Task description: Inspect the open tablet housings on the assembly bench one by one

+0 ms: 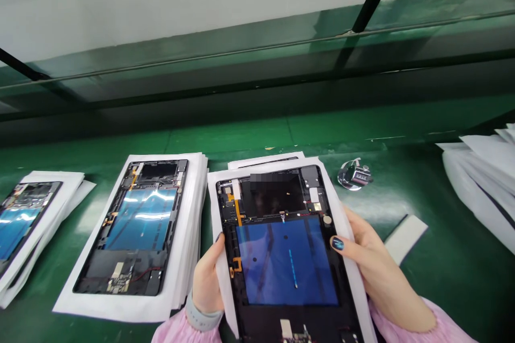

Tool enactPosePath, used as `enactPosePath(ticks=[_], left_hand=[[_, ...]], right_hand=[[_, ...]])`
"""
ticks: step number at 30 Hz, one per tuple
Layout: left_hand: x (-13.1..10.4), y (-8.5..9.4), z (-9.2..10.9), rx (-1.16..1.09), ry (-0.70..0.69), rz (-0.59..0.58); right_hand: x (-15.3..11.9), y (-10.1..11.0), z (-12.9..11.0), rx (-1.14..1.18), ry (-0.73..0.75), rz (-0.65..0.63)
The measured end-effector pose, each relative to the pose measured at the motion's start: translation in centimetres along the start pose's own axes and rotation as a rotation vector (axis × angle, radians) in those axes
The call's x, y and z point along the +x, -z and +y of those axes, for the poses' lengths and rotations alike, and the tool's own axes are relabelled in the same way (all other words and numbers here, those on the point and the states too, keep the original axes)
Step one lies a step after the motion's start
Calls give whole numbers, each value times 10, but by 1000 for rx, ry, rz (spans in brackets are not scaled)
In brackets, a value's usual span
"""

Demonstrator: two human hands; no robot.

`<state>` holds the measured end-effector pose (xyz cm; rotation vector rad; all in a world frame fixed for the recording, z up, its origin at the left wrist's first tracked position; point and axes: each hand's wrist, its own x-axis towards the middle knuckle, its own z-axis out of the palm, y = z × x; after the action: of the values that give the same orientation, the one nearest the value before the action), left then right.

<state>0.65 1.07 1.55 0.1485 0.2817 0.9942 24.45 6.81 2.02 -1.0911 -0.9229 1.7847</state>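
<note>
A tablet [287, 257] gripped between the left hand [207, 278] and right hand [372, 265], its length running away from the person.

From where I stand, it's straight ahead of the person, over the green desk [402, 182], with a white sheet [338, 209] under it. The left hand clasps its left edge, the right hand its right, so neither is nearer; the right thumb [348, 249] laps further in, beside the blue panel [281, 273]. The long axis goes near to far, the far end leaning slightly left and the dark plate [277, 198] end pointing away. To its left, a second tablet [140, 220] lies on a stack [183, 246] of sheets, far end leaning right, so the two aren't parallel. I can't tell whether the held one rests on anything.
</note>
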Motion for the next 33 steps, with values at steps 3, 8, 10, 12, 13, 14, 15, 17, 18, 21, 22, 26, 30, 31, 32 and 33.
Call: enactPosePath(ticks=[3, 8, 10, 12, 13, 14, 15, 17, 18, 21, 22, 26, 30, 31, 32, 33], left_hand=[[0, -1, 0, 5, 3, -1], [-3, 0, 0, 43, -13, 36], [-6, 4, -1, 53, -16, 44], [-9, 7, -2, 62, -14, 54], [-10, 9, -2, 64, -13, 57], [-11, 10, -2, 65, -12, 56], [-11, 11, -2, 66, -11, 53], [-11, 12, -1, 68, -8, 42], [-11, 12, -1, 68, -4, 38], [-7, 8, 0, 61, 5, 21], [-6, 5, 0, 57, 5, 12], [1, -4, 0, 31, 0, -18], [3, -6, 1, 21, 22, -29], [3, -6, 1, 26, 20, -29], [2, -5, 1, 33, 14, -27], [2, -5, 1, 40, 6, -22]], right_hand=[[-4, 2, 1, -80, 33, 55], [-13, 4, 5, -74, 59, 87], [-15, 5, 6, -56, 63, 67], [-15, 5, 6, -44, 73, 52], [-15, 5, 6, -42, 79, 52], [-15, 5, 6, -46, 82, 56], [-14, 5, 6, -51, 83, 63], [-14, 5, 6, -60, 83, 82], [-13, 4, 6, -62, 83, 91], [-13, 3, 5, -58, 85, 101], [-13, 2, 5, -59, 85, 100], [-12, 0, 3, -75, 90, 105], [-12, 1, 3, -67, 94, 105], [-12, 1, 3, -64, 99, 101], [-12, 1, 4, -63, 106, 94], [-12, 2, 4, -65, 116, 92]])
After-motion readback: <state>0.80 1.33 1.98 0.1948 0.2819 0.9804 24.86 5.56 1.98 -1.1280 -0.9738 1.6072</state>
